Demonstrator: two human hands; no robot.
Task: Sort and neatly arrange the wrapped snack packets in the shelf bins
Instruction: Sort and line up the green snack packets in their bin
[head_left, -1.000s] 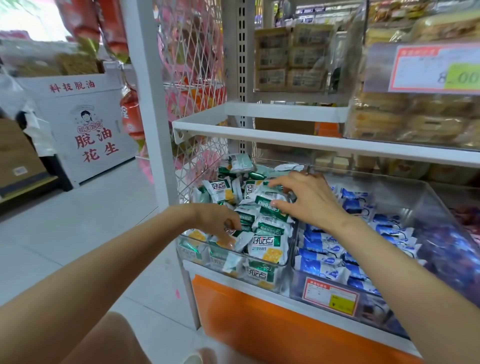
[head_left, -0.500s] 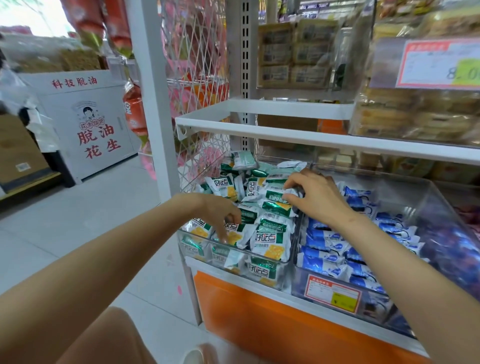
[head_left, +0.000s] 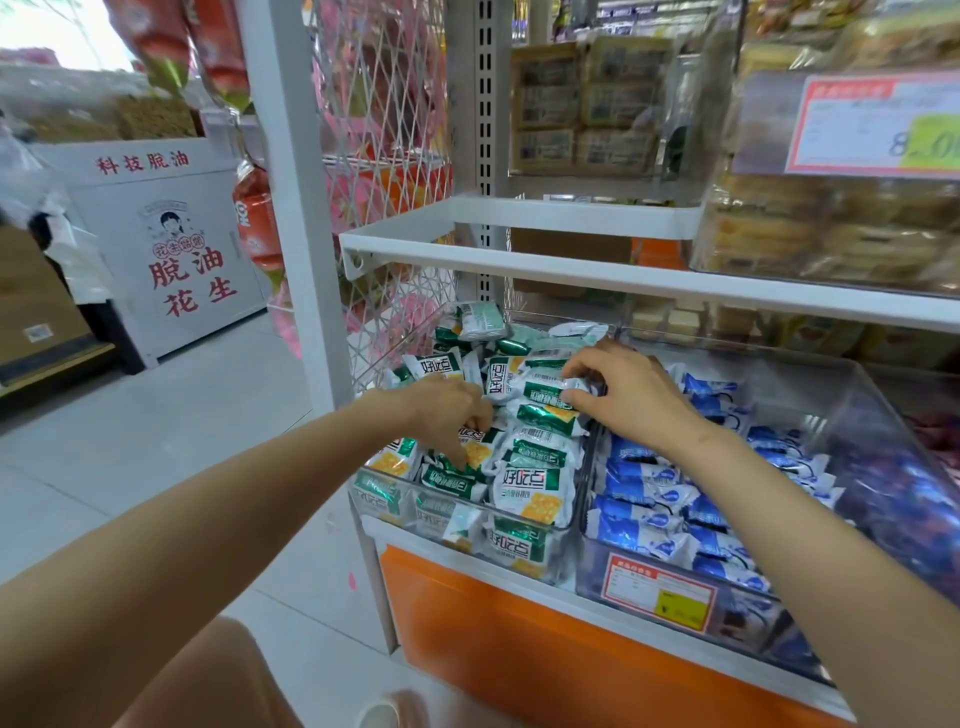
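A clear bin (head_left: 563, 545) on the low shelf is heaped with green-and-white snack packets (head_left: 530, 488). My left hand (head_left: 447, 410) reaches into the pile's left middle, its fingers curled down among the packets; whether it grips one is hidden. My right hand (head_left: 628, 395) is over the bin's right side and pinches a green-and-white packet (head_left: 558, 378) between thumb and fingers. The neighbouring clear bin (head_left: 810, 379) to the right holds blue-and-white packets (head_left: 654, 493) in rows.
A white shelf board (head_left: 623, 270) hangs just above the bins. A white post (head_left: 291, 197) and mesh side panel (head_left: 384, 156) close the left. An orange base (head_left: 519, 639) sits below. A purple-packet bin (head_left: 924, 493) is far right. Tiled floor (head_left: 156, 441) lies left.
Both hands have moved farther back into the green-packet bin. My right hand has closed its fingers on a packet near the bin's right wall.
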